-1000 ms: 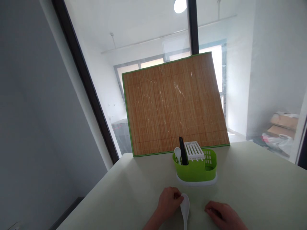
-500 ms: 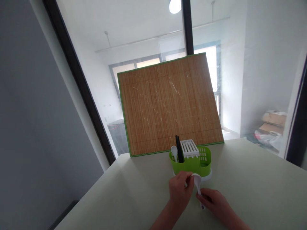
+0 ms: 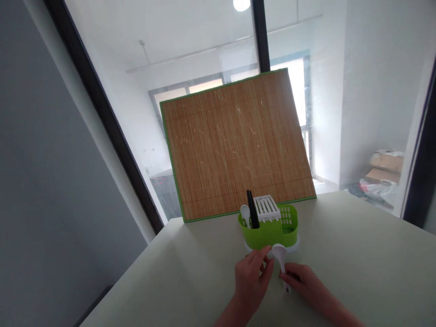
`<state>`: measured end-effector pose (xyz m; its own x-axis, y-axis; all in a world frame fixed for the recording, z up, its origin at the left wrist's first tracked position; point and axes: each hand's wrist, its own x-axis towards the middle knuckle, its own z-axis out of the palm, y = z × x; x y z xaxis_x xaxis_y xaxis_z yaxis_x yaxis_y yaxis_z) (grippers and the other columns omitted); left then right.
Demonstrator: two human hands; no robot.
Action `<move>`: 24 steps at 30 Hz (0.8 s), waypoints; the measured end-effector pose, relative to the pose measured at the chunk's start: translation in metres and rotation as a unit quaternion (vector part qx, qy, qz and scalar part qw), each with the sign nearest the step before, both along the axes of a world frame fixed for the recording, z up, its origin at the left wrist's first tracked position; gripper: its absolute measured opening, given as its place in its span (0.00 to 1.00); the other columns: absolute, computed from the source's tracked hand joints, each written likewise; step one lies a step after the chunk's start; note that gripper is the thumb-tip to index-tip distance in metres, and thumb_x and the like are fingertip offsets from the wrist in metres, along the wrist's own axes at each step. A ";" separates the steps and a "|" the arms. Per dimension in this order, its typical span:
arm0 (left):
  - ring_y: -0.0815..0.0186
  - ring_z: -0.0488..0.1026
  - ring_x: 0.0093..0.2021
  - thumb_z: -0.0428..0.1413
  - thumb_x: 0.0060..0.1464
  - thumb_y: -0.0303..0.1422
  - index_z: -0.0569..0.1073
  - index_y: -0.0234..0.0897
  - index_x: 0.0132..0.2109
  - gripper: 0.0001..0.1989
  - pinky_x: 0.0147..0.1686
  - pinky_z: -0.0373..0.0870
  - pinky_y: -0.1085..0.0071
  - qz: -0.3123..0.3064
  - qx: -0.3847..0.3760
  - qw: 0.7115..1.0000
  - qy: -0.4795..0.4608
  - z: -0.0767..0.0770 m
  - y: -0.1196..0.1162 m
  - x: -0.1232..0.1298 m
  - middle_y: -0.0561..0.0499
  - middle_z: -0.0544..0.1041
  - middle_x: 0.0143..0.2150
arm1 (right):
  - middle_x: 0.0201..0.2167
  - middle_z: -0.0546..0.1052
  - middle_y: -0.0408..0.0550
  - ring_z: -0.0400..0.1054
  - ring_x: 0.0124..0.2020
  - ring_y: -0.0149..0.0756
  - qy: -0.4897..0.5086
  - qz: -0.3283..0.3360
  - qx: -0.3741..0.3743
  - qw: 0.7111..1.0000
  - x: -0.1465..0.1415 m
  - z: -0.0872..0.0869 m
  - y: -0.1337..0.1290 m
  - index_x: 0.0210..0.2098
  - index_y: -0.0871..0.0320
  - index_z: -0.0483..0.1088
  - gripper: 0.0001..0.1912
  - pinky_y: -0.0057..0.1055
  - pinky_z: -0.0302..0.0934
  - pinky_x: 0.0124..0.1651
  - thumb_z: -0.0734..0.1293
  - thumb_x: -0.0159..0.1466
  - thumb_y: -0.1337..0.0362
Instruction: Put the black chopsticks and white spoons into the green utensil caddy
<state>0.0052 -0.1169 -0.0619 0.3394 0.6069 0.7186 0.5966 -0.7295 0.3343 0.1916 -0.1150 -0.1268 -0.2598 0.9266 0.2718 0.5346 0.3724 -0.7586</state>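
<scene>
My right hand (image 3: 304, 282) pinches the handle of a white spoon (image 3: 279, 254), its bowl pointing up and away from me. Just left of the bowl is my left hand (image 3: 252, 274), thumb and forefinger parted, with nothing visible between them; the fingertips are close to the bowl's edge. Behind both hands stands a green utensil holder (image 3: 264, 237) on a white base. Its left part holds another white spoon (image 3: 245, 212) and black chopsticks (image 3: 253, 210). A white slatted rack (image 3: 267, 208) sits over its middle.
The pale table (image 3: 204, 263) extends to both sides of the holder. A bamboo mat (image 3: 235, 150) with green edging leans upright against the glass behind it. Beyond the glass lie cardboard boxes (image 3: 386, 163) and plastic bags.
My left fingers have let go of the spoon's bowl and drawn slightly left. My right hand keeps its hold on the handle. The view has shifted a little.
</scene>
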 end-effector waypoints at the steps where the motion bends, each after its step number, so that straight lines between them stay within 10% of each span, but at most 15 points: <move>1: 0.73 0.69 0.26 0.51 0.57 0.31 0.68 0.41 0.50 0.13 0.28 0.66 0.78 0.002 0.004 1.000 0.000 0.002 0.000 0.000 0.53 0.74 0.31 | 0.18 0.67 0.38 0.58 0.22 0.30 0.002 0.000 -0.002 1.000 0.000 0.000 0.000 0.22 0.57 0.64 0.17 0.25 0.52 0.27 0.60 0.62 0.54; 11: 0.70 0.72 0.29 0.53 0.56 0.31 0.73 0.40 0.39 0.05 0.30 0.64 0.75 0.041 0.134 0.990 0.028 0.021 0.008 0.018 0.54 0.76 0.29 | 0.18 0.65 0.37 0.57 0.22 0.29 0.016 0.004 -0.004 1.000 -0.002 0.002 -0.004 0.21 0.57 0.65 0.16 0.25 0.50 0.26 0.60 0.62 0.56; 20: 0.74 0.71 0.28 0.56 0.54 0.32 0.74 0.38 0.40 0.06 0.29 0.62 0.79 0.144 0.282 0.946 -0.068 0.143 0.044 -0.033 0.53 0.78 0.32 | 0.25 0.69 0.39 0.59 0.23 0.30 0.043 -0.040 -0.012 0.998 0.002 0.003 -0.005 0.47 0.57 0.68 0.17 0.26 0.54 0.28 0.61 0.61 0.58; 24: 0.73 0.72 0.29 0.53 0.56 0.36 0.75 0.37 0.38 0.09 0.27 0.61 0.78 0.170 0.255 0.950 -0.058 0.150 0.084 -0.036 0.52 0.78 0.32 | 0.25 0.70 0.39 0.60 0.23 0.30 0.027 -0.034 -0.014 0.999 -0.001 0.000 -0.007 0.46 0.55 0.69 0.16 0.26 0.54 0.28 0.60 0.61 0.58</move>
<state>-0.0306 -0.0332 0.0879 0.0870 0.2294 0.9694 0.8078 -0.5858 0.0661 0.1907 -0.1222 -0.1270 -0.1817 0.9490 0.2575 0.5156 0.3149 -0.7969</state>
